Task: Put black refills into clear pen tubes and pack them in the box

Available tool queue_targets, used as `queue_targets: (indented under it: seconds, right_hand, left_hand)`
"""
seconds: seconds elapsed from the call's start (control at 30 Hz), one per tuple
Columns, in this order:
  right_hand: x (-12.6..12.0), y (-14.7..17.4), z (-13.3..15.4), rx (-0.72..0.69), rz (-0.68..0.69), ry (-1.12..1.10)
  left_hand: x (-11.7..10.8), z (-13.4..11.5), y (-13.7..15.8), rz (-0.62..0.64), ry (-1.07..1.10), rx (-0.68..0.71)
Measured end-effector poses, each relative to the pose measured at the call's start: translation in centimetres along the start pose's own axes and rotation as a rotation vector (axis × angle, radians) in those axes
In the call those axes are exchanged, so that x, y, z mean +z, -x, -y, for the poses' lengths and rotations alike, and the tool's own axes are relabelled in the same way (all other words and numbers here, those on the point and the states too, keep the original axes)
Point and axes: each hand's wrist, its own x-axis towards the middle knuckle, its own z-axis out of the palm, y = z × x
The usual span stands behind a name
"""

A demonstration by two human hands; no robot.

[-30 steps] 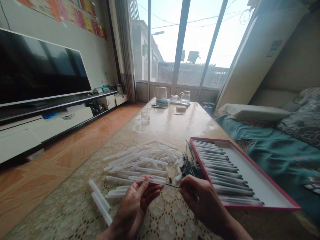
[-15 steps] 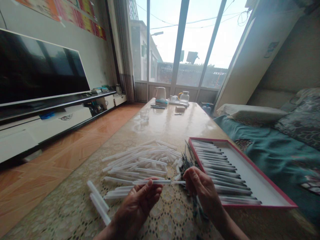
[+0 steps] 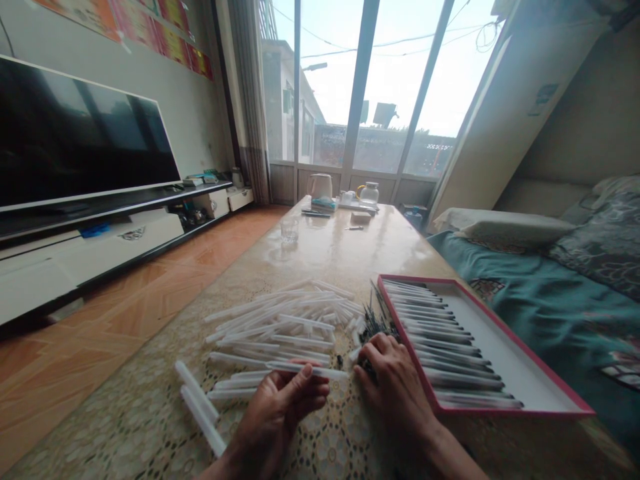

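My left hand (image 3: 293,400) pinches a slim white pen barrel (image 3: 330,373) between thumb and fingers, roughly level above the table. My right hand (image 3: 390,373) reaches down over a pile of thin dark pen parts (image 3: 373,321), thumb and index finger apart; its other fingertips are hidden. A small black piece (image 3: 340,361) lies just beyond the barrel's right end. Behind my left hand spreads a heap of translucent white tubes (image 3: 280,320). To the right, a shallow red-rimmed box (image 3: 530,357) holds a row of dark-filled pens (image 3: 445,340).
Loose white tubes (image 3: 203,413) lie left of my left hand. Farther along the patterned table (image 3: 240,267) stand a drinking glass (image 3: 289,231), a white jug (image 3: 321,187) and a glass pot (image 3: 369,193). A sofa (image 3: 505,280) runs along the right side.
My right hand has come away from the barrel's right end and lowered onto the dark parts. The left hand still holds the barrel, now tilted slightly down to the right.
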Motion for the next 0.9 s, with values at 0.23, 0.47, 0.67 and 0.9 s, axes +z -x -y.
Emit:
queue_targets:
  seconds: [0.23, 0.47, 0.67, 0.9]
  right_hand:
    - [-0.6, 0.3, 0.7, 0.108, -0.001, -0.621]
    - [-0.8, 0.3, 1.5, 0.23, 0.108, -1.191]
    - [-0.6, 0.6, 1.8, 0.225, 0.126, -1.205]
    - [-0.3, 0.6, 2.1, 0.204, 0.133, -1.17]
  left_hand:
    - [-0.6, 0.2, -0.6, 0.014, 0.028, 0.02]
    - [-0.8, 0.3, -0.6, 0.021, 0.032, 0.02]
    - [-0.9, 0.2, -0.7, 0.047, 0.034, 0.018]
    - [-1.1, 0.4, -0.9, 0.078, 0.024, 0.023]
